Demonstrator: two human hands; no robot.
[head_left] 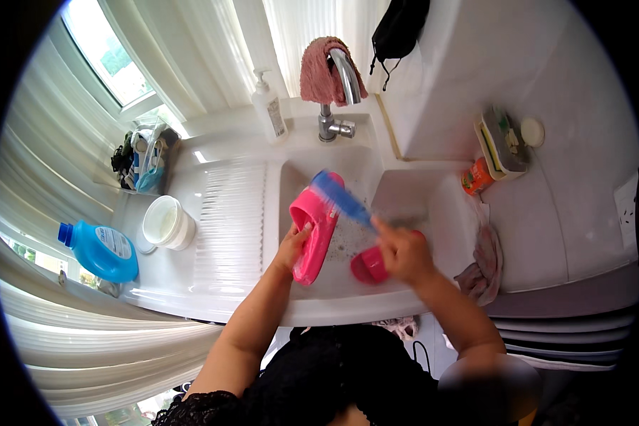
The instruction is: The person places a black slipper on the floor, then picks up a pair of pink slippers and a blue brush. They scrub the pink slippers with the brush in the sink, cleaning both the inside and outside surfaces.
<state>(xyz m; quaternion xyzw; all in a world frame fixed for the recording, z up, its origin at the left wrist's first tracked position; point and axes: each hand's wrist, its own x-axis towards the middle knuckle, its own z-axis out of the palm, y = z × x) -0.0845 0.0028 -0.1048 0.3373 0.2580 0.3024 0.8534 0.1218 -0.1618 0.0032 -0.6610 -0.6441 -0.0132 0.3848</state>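
Note:
My left hand (293, 247) is closed around the side of a bright pink slide sandal (318, 224), holding it tilted up over the white sink (289, 186). In my right hand (406, 254) is the handle of a blue scrub brush (344, 199), slightly blurred. The brush head lies over the strap end of the sandal; whether the bristles touch it is hard to make out. A second pink slide (368, 265) rests in the basin below my right hand, which partly hides it. Dark specks and some suds show on the basin bottom.
Behind the sink stands a chrome faucet (326, 128) draped with a pink cloth (318, 71), beside a white pump bottle (268, 110). To the left are a ribbed washboard (230, 220), a white tub (167, 221) and a blue detergent jug (105, 252). A rag (484, 266) hangs over the right rim.

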